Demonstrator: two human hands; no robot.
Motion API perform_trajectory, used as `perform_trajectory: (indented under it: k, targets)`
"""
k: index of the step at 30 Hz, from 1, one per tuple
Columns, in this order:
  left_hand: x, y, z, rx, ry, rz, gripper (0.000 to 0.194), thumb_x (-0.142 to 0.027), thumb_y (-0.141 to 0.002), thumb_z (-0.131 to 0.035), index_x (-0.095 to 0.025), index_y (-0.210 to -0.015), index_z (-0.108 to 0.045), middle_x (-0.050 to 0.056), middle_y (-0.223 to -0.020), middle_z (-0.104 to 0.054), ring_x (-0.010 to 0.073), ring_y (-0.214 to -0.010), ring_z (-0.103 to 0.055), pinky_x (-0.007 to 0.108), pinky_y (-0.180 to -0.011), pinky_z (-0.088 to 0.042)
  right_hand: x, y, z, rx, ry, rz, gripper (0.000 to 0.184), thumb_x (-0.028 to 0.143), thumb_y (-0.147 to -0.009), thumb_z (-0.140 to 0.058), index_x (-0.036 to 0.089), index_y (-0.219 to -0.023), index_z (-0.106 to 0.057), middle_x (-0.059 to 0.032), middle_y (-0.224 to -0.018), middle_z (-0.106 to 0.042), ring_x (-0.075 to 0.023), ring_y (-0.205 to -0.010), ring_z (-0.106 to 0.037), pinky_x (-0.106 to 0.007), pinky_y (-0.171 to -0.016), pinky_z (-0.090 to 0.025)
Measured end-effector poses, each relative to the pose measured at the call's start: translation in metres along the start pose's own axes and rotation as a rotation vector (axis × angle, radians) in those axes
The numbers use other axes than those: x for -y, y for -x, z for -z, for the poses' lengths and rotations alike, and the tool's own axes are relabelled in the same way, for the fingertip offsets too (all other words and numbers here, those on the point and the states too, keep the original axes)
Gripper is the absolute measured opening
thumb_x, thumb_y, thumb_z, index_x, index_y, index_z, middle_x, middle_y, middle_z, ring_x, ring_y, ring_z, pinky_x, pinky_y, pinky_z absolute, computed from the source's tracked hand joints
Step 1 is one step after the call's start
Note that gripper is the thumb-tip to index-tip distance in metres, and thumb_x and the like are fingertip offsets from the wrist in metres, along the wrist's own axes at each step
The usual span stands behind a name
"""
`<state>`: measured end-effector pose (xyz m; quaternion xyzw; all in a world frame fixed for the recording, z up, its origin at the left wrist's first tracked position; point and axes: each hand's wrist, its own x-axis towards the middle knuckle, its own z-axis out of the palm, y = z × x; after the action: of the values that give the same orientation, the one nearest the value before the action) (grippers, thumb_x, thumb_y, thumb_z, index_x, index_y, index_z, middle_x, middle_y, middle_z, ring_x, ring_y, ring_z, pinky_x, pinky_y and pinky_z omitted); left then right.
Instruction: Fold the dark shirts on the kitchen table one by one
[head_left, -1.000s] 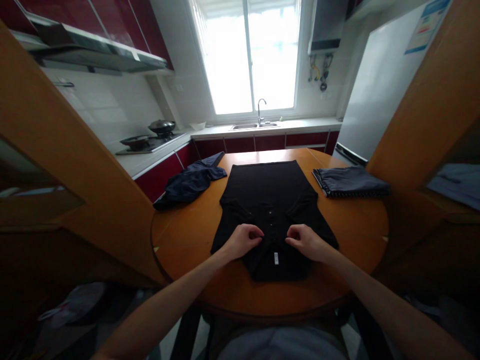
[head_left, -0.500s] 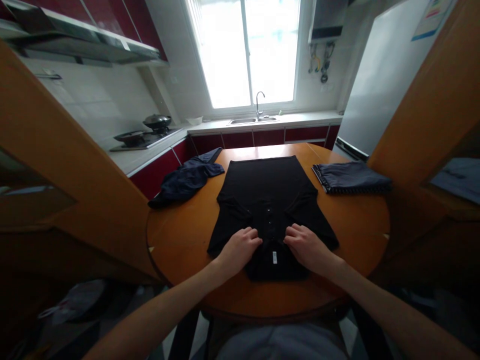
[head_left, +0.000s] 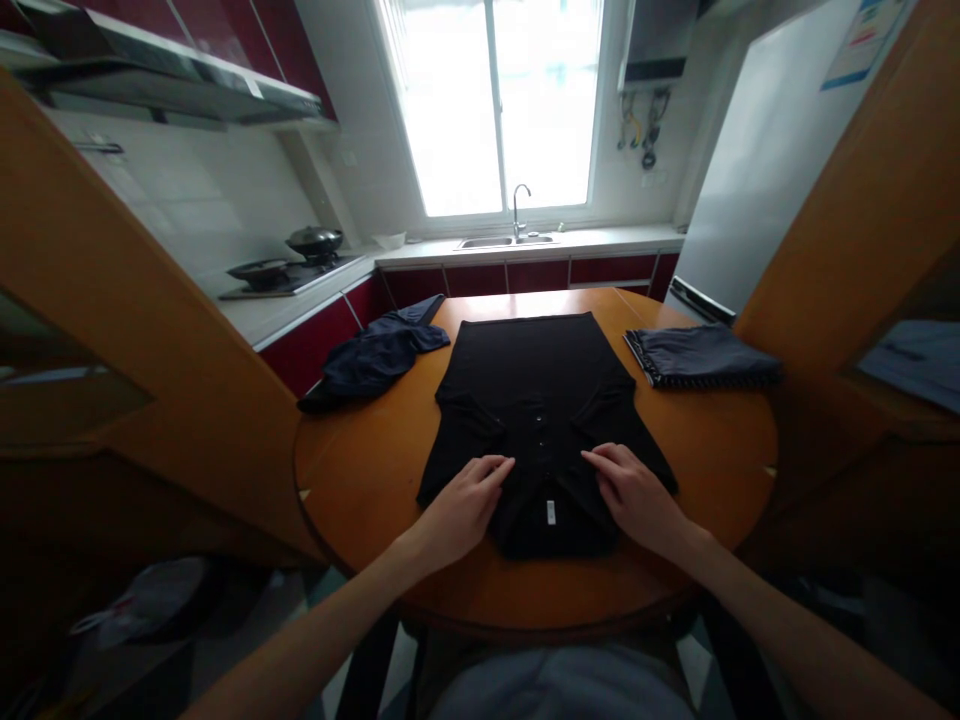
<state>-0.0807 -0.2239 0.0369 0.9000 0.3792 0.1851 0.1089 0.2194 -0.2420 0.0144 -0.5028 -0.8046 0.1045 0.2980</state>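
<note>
A black polo shirt (head_left: pixel 536 385) lies spread flat on a round wooden table (head_left: pixel 360 480), collar toward me and a small white label showing at the neck. My left hand (head_left: pixel 461 505) rests flat on the shirt's left shoulder, fingers stretched out. On the right shoulder lies my right hand (head_left: pixel 637 495), flat too, with its fingers extended. Neither hand holds anything.
A crumpled dark blue garment (head_left: pixel 375 360) lies at the table's far left. A folded grey garment (head_left: pixel 701 357) sits at the far right. Behind are a kitchen counter with a sink (head_left: pixel 506 241), a stove with pans (head_left: pixel 281 270) and a refrigerator (head_left: pixel 757 170).
Both hands went from pinching the fabric near the collar to lying flat, and slid apart and slightly toward me over the shoulders.
</note>
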Motion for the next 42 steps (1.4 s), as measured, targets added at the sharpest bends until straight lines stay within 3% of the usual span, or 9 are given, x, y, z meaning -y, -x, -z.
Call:
perform_trajectory:
  k: [2,4,11,15,18,28,33,37,42]
  targets:
    - [0.003,0.003,0.0,-0.068,0.046,0.02,0.046,-0.019,-0.102,-0.035,-0.023,-0.146,-0.046,0.009,-0.143,-0.053,0.0214,-0.13,-0.051,0.039,-0.111,-0.044,0.001,0.002,0.0,-0.088,-0.017,0.003,0.041,0.014,-0.095,-0.042,0.021,-0.13,-0.061,-0.0112,-0.122,-0.061,-0.0254,-0.114,-0.058,-0.045,-0.101,-0.05]
    - [0.002,0.004,-0.001,-0.037,0.051,-0.024,0.045,-0.027,-0.104,-0.036,-0.023,-0.148,-0.045,0.008,-0.15,-0.048,0.0221,-0.138,-0.045,0.041,-0.116,-0.039,0.005,0.003,0.001,-0.08,-0.05,0.048,0.04,0.019,-0.098,-0.04,0.022,-0.133,-0.06,-0.011,-0.128,-0.061,-0.0253,-0.121,-0.056,-0.045,-0.105,-0.048]
    - [-0.005,0.01,-0.009,0.284,-0.033,-0.17,0.085,-0.057,-0.095,-0.053,-0.021,-0.16,-0.013,0.012,-0.165,-0.015,0.0276,-0.152,-0.015,0.049,-0.124,-0.018,0.01,0.012,-0.008,0.319,-0.007,0.147,0.061,0.042,-0.1,-0.045,0.015,-0.154,-0.035,-0.0133,-0.16,-0.032,-0.0262,-0.149,-0.027,-0.049,-0.122,-0.024]
    - [-0.001,0.013,-0.008,0.329,-0.042,-0.179,0.107,-0.07,-0.083,-0.062,-0.02,-0.16,-0.008,0.014,-0.165,-0.009,0.0298,-0.152,-0.01,0.05,-0.124,-0.014,0.004,0.023,-0.006,0.362,0.027,0.184,0.081,0.045,-0.094,-0.057,0.02,-0.159,-0.016,-0.01,-0.165,-0.016,-0.0255,-0.152,-0.014,-0.049,-0.124,-0.013]
    - [0.001,0.016,-0.002,0.348,-0.027,-0.187,0.106,-0.068,-0.083,-0.063,-0.021,-0.16,-0.008,0.014,-0.165,-0.011,0.0298,-0.152,-0.012,0.049,-0.124,-0.016,0.003,0.028,0.0,0.402,0.032,0.208,0.093,0.049,-0.088,-0.065,0.022,-0.16,-0.012,-0.0092,-0.165,-0.013,-0.026,-0.152,-0.012,-0.049,-0.125,-0.009]
    - [0.006,0.027,0.003,0.255,-0.072,-0.283,0.074,-0.043,-0.096,-0.059,-0.025,-0.158,-0.023,0.01,-0.16,-0.032,0.0253,-0.147,-0.03,0.042,-0.12,-0.032,-0.007,0.03,0.017,0.455,-0.048,0.248,0.082,0.052,-0.089,-0.065,0.023,-0.157,-0.028,-0.0106,-0.161,-0.027,-0.0263,-0.149,-0.025,-0.048,-0.124,-0.019]
    - [0.004,0.029,-0.001,0.205,-0.134,-0.312,0.06,-0.022,-0.098,-0.056,-0.019,-0.154,-0.034,0.012,-0.154,-0.043,0.0225,-0.144,-0.038,0.038,-0.119,-0.036,-0.017,0.03,0.014,0.38,-0.071,0.31,0.069,0.035,-0.091,-0.067,0.022,-0.152,-0.04,-0.0102,-0.155,-0.041,-0.0249,-0.144,-0.037,-0.045,-0.122,-0.028]
    - [0.004,0.03,-0.002,0.179,-0.013,-0.242,0.056,-0.01,-0.094,-0.051,-0.019,-0.149,-0.043,0.009,-0.151,-0.049,0.0203,-0.14,-0.044,0.037,-0.117,-0.04,-0.02,0.03,0.014,0.324,-0.124,0.283,0.047,0.019,-0.094,-0.057,0.024,-0.14,-0.056,-0.008,-0.148,-0.052,-0.0224,-0.138,-0.047,-0.045,-0.119,-0.033]
    - [0.007,0.025,0.0,0.094,0.239,-0.029,0.04,-0.016,-0.094,-0.054,-0.022,-0.132,-0.061,0.006,-0.136,-0.063,0.0205,-0.125,-0.06,0.037,-0.11,-0.047,-0.017,0.022,0.013,0.227,-0.246,0.113,0.03,0.026,-0.094,-0.058,0.022,-0.122,-0.069,-0.0083,-0.13,-0.067,-0.0235,-0.124,-0.061,-0.042,-0.11,-0.044]
